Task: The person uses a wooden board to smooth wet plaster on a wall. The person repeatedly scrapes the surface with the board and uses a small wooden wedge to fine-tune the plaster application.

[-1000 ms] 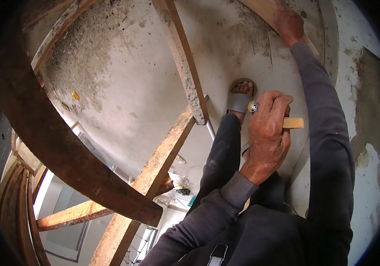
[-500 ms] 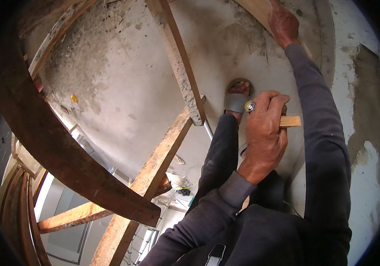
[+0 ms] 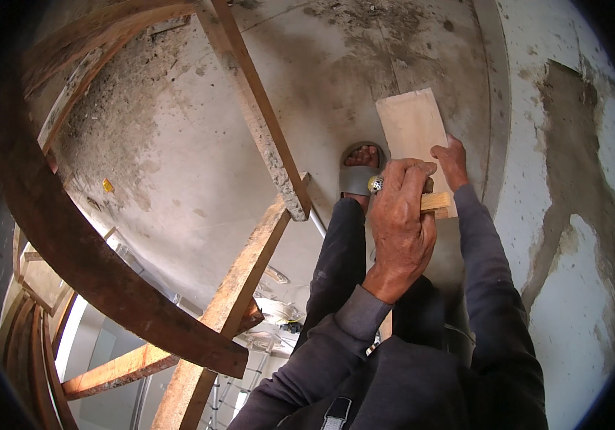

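Note:
My left hand (image 3: 400, 226), with a large ring on one finger, is closed around a short piece of wood. The squared, yellowish end of that wood piece (image 3: 434, 201) sticks out on the right of the fist; the rest is hidden. My right hand (image 3: 452, 163) grips the right edge of a flat, pale wooden board (image 3: 413, 123). The board is tilted, with its far end pointing away from me. Its near end passes behind my left hand and the wood piece; I cannot tell whether they touch.
A rough timber beam (image 3: 257, 122) meets another timber (image 3: 232, 287) on the left. Closer, a dark curved-looking plank (image 3: 106, 251) crosses the left side. My sandalled foot (image 3: 361, 166) stands on the stained concrete floor (image 3: 214, 165). A patched wall (image 3: 515, 143) runs along the right.
My right hand has come back toward me with the board, which now lies beside my left hand. The view has shifted slightly; my left hand keeps its grip on the wood piece.

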A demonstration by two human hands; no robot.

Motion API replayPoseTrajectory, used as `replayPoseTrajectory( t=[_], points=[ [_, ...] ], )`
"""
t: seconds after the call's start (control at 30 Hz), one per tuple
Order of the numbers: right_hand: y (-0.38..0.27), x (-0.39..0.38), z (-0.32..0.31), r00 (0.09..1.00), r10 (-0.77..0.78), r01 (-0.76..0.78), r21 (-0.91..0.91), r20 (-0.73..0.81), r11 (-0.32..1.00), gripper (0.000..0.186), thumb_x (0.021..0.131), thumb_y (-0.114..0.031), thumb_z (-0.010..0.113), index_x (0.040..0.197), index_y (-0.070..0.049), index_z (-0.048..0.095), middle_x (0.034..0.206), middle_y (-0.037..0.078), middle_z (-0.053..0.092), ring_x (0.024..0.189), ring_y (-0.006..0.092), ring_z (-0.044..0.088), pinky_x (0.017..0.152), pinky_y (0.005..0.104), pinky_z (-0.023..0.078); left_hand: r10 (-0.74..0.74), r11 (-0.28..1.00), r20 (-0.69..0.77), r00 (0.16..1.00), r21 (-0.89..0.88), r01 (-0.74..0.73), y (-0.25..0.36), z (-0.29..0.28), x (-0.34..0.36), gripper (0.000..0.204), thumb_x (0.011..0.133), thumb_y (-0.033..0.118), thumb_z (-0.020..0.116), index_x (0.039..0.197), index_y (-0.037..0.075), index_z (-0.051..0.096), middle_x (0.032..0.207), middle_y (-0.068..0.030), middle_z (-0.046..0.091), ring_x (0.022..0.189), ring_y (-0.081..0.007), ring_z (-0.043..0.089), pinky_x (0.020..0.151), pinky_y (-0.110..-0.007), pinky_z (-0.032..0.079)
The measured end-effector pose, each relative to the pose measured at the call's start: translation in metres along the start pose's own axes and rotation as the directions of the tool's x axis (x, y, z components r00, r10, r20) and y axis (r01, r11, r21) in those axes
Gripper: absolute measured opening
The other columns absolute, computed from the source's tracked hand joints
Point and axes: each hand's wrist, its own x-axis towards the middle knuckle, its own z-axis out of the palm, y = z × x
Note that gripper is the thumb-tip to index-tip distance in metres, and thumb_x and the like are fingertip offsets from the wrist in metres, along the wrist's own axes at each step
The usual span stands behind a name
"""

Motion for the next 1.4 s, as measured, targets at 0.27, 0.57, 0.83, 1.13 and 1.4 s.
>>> replayPoseTrajectory(
  t=[0.27,0.57,0.83,1.13,1.4],
  points=[
    [-0.093,0.1,0.044,0.958,-0.283,0.274,-0.157,-0.037,0.949,0.044,0.065,-0.03,0.07,0.092,0.005,0.066,0.091,0.028,0.067,0.088,0.0412,0.065,0.076,0.0454,0.05,0.009,1.0,-0.001,1.0,0.015,-0.009,-0.005,0.001,0.0,0.041,0.066,-0.016,0.046,0.102,-0.001,0.06,0.097,-0.0157,0.059,0.09,-0.0323,0.061,0.079,-0.037,0.05],
    [-0.122,0.102,0.041,0.971,-0.239,0.239,-0.012,0.004,0.971,0.038,0.063,-0.023,0.069,0.086,0.006,0.065,0.074,0.021,0.065,0.071,0.0304,0.063,0.069,0.0398,0.05,0.014,1.0,-0.046,0.999,0.001,-0.014,-0.002,-0.005,0.005,0.037,0.069,-0.016,0.048,0.1,0.0,0.06,0.097,-0.0152,0.059,0.09,-0.0307,0.061,0.078,-0.037,0.049],
    [-0.047,0.029,0.023,0.995,-0.043,0.044,-0.01,0.094,0.999,0.033,0.061,-0.017,0.065,0.085,0.005,0.066,0.074,0.017,0.066,0.069,0.0246,0.063,0.066,0.0367,0.049,-0.008,1.0,-0.034,0.999,-0.003,0.008,-0.003,-0.006,0.005,0.036,0.069,-0.016,0.049,0.099,0.0,0.06,0.096,-0.0153,0.059,0.088,-0.0303,0.061,0.078,-0.037,0.049],
    [-0.158,0.122,0.05,0.973,-0.233,0.232,0.124,-0.013,0.965,0.038,0.069,-0.025,0.069,0.085,0.009,0.061,0.077,0.021,0.063,0.073,0.0283,0.061,0.069,0.0397,0.048,-0.014,1.0,-0.022,1.0,-0.013,0.014,0.001,-0.005,0.008,0.037,0.069,-0.015,0.051,0.102,-0.001,0.061,0.097,-0.0157,0.06,0.092,-0.0311,0.062,0.08,-0.035,0.049],
    [-0.064,0.025,-0.019,0.963,-0.045,-0.062,0.381,0.265,0.922,0.043,0.076,-0.022,0.065,0.108,0.005,0.058,0.102,0.011,0.058,0.096,0.0195,0.054,0.086,0.0327,0.044,-0.023,0.999,-0.028,0.999,-0.032,0.022,0.003,-0.002,0.007,0.03,0.073,-0.014,0.053,0.1,-0.001,0.061,0.094,-0.0162,0.06,0.089,-0.0312,0.062,0.079,-0.037,0.048]
  ],
)
